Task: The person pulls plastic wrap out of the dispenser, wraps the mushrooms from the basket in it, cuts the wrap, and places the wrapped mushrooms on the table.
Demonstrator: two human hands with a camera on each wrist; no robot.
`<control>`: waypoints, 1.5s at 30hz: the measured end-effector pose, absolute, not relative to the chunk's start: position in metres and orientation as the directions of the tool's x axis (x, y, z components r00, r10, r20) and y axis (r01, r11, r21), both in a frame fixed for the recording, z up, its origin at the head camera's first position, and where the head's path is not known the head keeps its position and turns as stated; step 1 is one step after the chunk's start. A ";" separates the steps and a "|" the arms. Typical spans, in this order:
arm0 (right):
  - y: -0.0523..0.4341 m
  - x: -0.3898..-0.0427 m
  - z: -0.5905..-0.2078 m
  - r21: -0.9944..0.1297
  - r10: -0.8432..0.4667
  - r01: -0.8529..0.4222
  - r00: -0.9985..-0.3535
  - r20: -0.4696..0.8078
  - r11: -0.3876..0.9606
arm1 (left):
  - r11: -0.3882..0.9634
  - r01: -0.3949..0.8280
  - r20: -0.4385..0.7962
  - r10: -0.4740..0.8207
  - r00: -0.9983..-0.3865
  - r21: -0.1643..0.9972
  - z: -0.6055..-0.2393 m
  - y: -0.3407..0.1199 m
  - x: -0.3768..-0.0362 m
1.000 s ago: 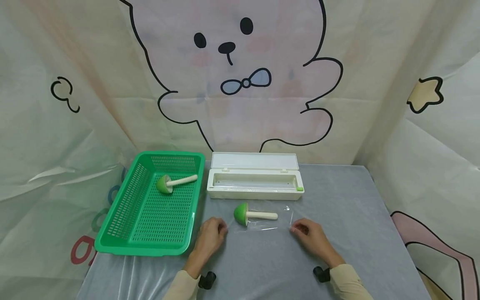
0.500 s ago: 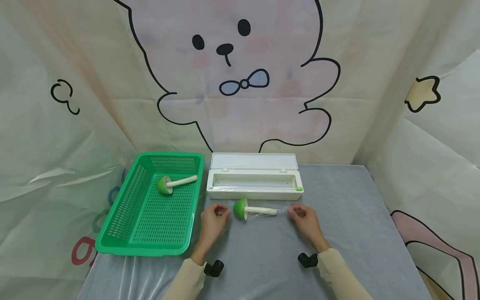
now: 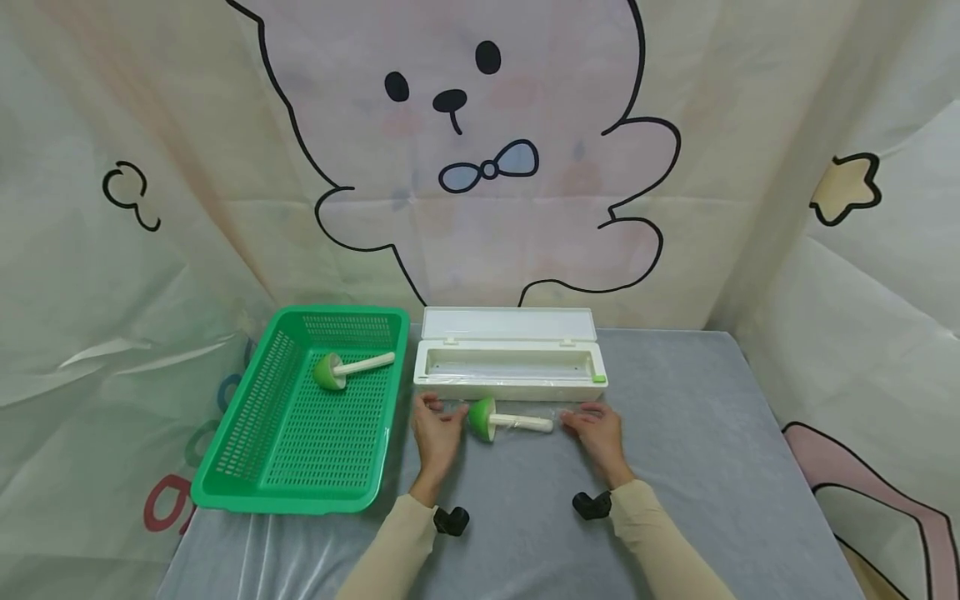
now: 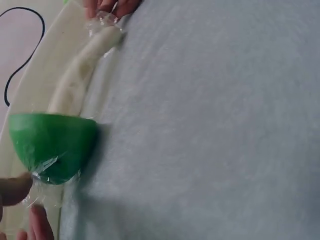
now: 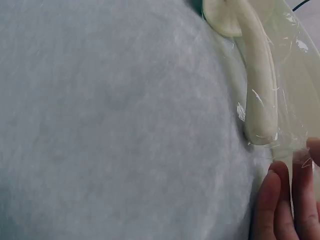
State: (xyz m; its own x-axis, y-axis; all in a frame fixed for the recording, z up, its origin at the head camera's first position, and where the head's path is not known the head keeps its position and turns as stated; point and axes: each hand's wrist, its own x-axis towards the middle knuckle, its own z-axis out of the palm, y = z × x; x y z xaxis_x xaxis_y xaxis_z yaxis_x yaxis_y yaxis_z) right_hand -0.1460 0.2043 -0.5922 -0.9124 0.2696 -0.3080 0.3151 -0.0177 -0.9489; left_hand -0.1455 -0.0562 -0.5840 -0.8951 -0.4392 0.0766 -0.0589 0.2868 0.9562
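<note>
A toy mushroom with a green cap and a pale stem (image 3: 525, 422) lies sideways in front of the white box, wrapped in clear plastic film (image 5: 290, 115). My left hand (image 3: 437, 437) is at the cap end, thumb and fingers pinching the bunched film just beyond the green cap (image 4: 55, 142). At the stem's tip, my right hand (image 3: 600, 437) pinches the other end of the film between thumb and fingers. In the right wrist view the film stretches loosely along the stem toward the box side.
A white plastic wrap dispenser (image 3: 510, 392) stands with its lid raised right behind the hands. To the left is a green perforated basket (image 3: 292, 492) with a second green-capped mushroom (image 3: 330, 372) in it. Grey cloth (image 3: 525, 533) covers the table.
The film, spread flat around the mushroom a second ago, is now gathered close about it. Both hands have moved forward and inward to its two ends, and the mushroom shifted slightly toward the dispenser.
</note>
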 end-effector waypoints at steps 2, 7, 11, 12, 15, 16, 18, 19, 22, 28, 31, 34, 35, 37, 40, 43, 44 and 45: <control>0.203 -0.148 -0.593 -0.947 0.257 0.321 -0.914 -0.315 -0.020 | 0.305 -0.128 0.031 -0.465 -0.885 0.944 -0.587 -0.055 -0.146; 0.201 -0.150 -0.594 -0.951 0.191 0.301 -0.940 -0.282 0.074 | 0.339 -0.207 -0.058 -0.402 -0.914 0.918 -0.592 -0.057 -0.148; 0.198 -0.148 -0.594 -0.950 0.176 0.283 -0.950 -0.258 0.133 | 0.307 -0.158 -0.055 -0.318 -0.947 0.939 -0.594 -0.060 -0.150; 0.197 -0.147 -0.594 -0.951 0.176 0.275 -0.952 -0.250 0.138 | 0.296 -0.144 -0.050 -0.303 -0.952 0.944 -0.595 -0.060 -0.150; 0.195 -0.144 -0.592 -0.962 0.162 0.246 -0.961 -0.225 0.122 | 0.272 -0.123 -0.042 -0.287 -0.957 0.954 -0.593 -0.060 -0.149; 0.195 -0.143 -0.592 -0.964 0.159 0.237 -0.963 -0.218 0.116 | 0.251 -0.123 -0.049 -0.282 -0.958 0.960 -0.593 -0.060 -0.148; 0.194 -0.142 -0.591 -0.968 0.157 0.222 -0.966 -0.203 0.115 | 0.191 -0.125 -0.072 -0.261 -0.963 0.974 -0.590 -0.060 -0.146; 0.194 -0.142 -0.590 -0.969 0.161 0.217 -0.967 -0.197 0.119 | 0.160 -0.127 -0.085 -0.249 -0.965 0.979 -0.589 -0.059 -0.145; 0.195 -0.141 -0.586 -0.968 0.189 0.207 -0.966 -0.179 0.139 | 0.080 -0.153 -0.131 -0.229 -0.965 0.985 -0.583 -0.058 -0.143; 0.193 -0.136 -0.575 -0.973 0.177 0.175 -0.973 -0.148 0.152 | 0.033 -0.173 -0.157 -0.279 -0.947 0.984 -0.567 -0.054 -0.139; 0.195 -0.132 -0.572 -0.975 0.083 0.139 -0.988 -0.127 0.176 | 0.017 -0.198 -0.185 -0.289 -0.939 0.980 -0.560 -0.054 -0.140; 0.199 -0.130 -0.569 -0.977 -0.015 0.104 -0.994 -0.109 0.185 | -0.016 -0.219 -0.215 -0.265 -0.940 0.976 -0.555 -0.055 -0.141; 0.201 -0.129 -0.568 -0.979 -0.038 0.093 -0.994 -0.102 0.184 | -0.015 -0.221 -0.218 -0.250 -0.943 0.975 -0.553 -0.055 -0.142; 0.202 -0.129 -0.567 -0.977 -0.058 0.083 -0.994 -0.096 0.194 | 0.008 -0.221 -0.214 -0.217 -0.952 0.975 -0.552 -0.056 -0.143; 0.203 -0.131 -0.566 -0.977 -0.036 0.100 -0.993 -0.108 0.190 | 0.064 -0.223 -0.209 -0.171 -0.963 0.973 -0.551 -0.055 -0.143; 0.202 -0.133 -0.563 -0.981 -0.020 0.107 -0.994 -0.112 0.164 | 0.066 -0.217 -0.205 -0.148 -0.967 0.974 -0.552 -0.054 -0.143; 0.201 -0.134 -0.563 -0.985 -0.018 0.103 -0.994 -0.107 0.141 | 0.051 -0.214 -0.204 -0.146 -0.968 0.976 -0.552 -0.053 -0.143; 0.200 -0.135 -0.561 -0.988 -0.019 0.095 -0.995 -0.098 0.124 | 0.033 -0.204 -0.197 -0.143 -0.970 0.978 -0.546 -0.052 -0.142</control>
